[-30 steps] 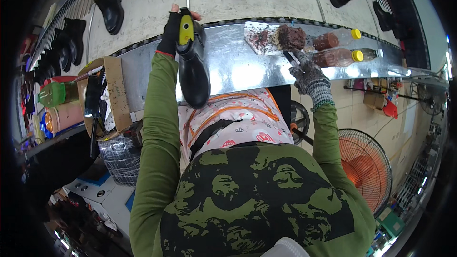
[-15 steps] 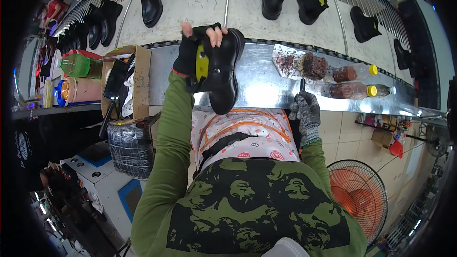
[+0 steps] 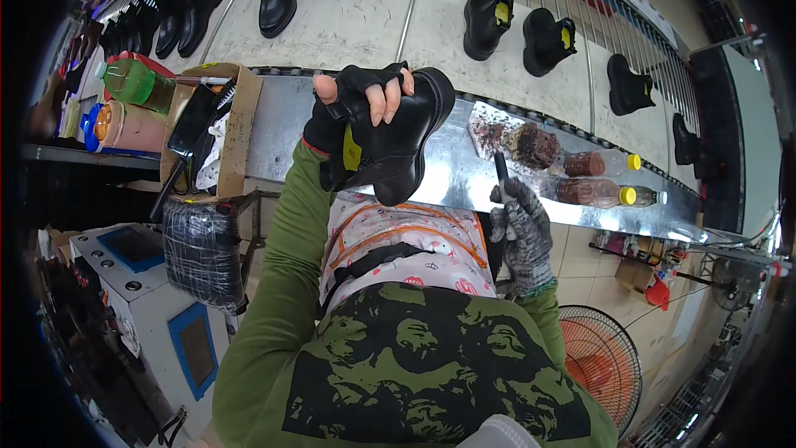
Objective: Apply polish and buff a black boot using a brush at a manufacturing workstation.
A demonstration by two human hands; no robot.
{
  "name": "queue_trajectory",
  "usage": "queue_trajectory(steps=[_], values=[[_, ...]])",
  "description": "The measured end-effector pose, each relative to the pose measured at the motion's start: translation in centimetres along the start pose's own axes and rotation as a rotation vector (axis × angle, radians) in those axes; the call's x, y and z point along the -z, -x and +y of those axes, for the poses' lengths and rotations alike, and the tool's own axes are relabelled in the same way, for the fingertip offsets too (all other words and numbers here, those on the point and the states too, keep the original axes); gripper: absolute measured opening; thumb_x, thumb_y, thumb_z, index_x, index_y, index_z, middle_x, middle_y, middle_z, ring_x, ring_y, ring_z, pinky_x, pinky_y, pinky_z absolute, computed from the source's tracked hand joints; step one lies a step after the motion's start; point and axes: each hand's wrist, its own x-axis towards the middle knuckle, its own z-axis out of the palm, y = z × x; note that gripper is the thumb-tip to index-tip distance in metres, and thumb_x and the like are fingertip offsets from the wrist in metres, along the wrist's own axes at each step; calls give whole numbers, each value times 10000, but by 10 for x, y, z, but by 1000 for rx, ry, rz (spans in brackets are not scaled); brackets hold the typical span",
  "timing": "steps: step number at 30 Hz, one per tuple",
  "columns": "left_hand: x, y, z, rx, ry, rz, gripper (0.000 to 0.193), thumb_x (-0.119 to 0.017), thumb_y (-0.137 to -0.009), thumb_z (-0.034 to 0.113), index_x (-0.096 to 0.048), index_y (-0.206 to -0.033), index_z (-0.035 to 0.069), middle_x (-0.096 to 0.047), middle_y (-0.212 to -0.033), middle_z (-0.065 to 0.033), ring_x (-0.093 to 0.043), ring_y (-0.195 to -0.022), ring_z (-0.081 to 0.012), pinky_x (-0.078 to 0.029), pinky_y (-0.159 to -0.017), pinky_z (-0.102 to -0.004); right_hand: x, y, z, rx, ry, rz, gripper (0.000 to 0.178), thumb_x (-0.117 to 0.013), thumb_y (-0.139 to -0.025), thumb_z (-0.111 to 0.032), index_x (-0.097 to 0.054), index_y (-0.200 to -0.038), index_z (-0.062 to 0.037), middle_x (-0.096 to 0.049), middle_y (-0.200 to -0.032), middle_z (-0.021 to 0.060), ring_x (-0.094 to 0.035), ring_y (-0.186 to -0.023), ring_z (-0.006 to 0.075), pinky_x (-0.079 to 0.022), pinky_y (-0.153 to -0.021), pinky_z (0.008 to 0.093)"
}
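Observation:
My left hand (image 3: 365, 98), in a black fingerless glove, grips a black ankle boot (image 3: 405, 137) at its upper. The boot is tilted over the metal bench (image 3: 282, 129), its yellow insole facing left and its sole to the right. My right hand (image 3: 524, 236), in a grey knit glove, holds a slim dark stick-like tool (image 3: 501, 166) pointing up and away from me. The tool's exact kind does not show. Just beyond its tip, a brown crumbly lump (image 3: 535, 146) rests on a stained white sheet (image 3: 483, 126), apart from the boot.
Two yellow-capped bottles (image 3: 584, 164) of brown liquid and a smaller bottle (image 3: 651, 197) lie to the right. At left, a cardboard box (image 3: 240, 133) holds brushes beside a green bottle (image 3: 137, 83). More black boots (image 3: 487, 23) stand on the pale conveyor behind. A fan (image 3: 593, 357) is below right.
The boot has turned in my left hand, its toe swinging right. My right hand has lifted the tool, now upright and nearer the boot. The whole view has shifted slightly.

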Motion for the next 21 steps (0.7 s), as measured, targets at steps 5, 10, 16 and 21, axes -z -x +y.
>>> queue_trajectory(steps=[5,10,16,21], values=[[-8,-9,-1,-29,35,16,861,-121,-819,756,-585,-653,50,-557,-657,-29,-501,-673,-165,-245,-927,-380,-29,-21,-53,290,836,-173,287,-570,-861,-127,-583,-1113,10,-640,-994,111,-607,-750,140,-503,-612,239],[-9,-10,-2,-6,26,4,870,-136,-794,779,-586,-641,50,-559,-641,-35,-499,-669,-164,-254,-924,-378,-61,-31,-87,737,1088,-397,322,-620,-778,-174,-628,-1063,-24,-657,-1010,135,-617,-925,287,-451,-864,400],[-13,-13,1,-7,32,-1,870,-143,-788,785,-590,-639,53,-561,-636,-38,-493,-660,-161,-264,-901,-376,-68,-37,-88,706,1211,-467,365,-692,-744,-319,-659,-1046,-116,-653,-1019,81,-613,-945,262,-466,-853,362],[-11,-10,-3,-17,42,-22,866,-148,-790,783,-592,-644,53,-565,-649,-42,-486,-662,-159,-261,-898,-375,-70,-40,-86,714,1234,-479,365,-695,-749,-309,-659,-1054,-113,-653,-1015,76,-613,-946,246,-468,-845,351]])
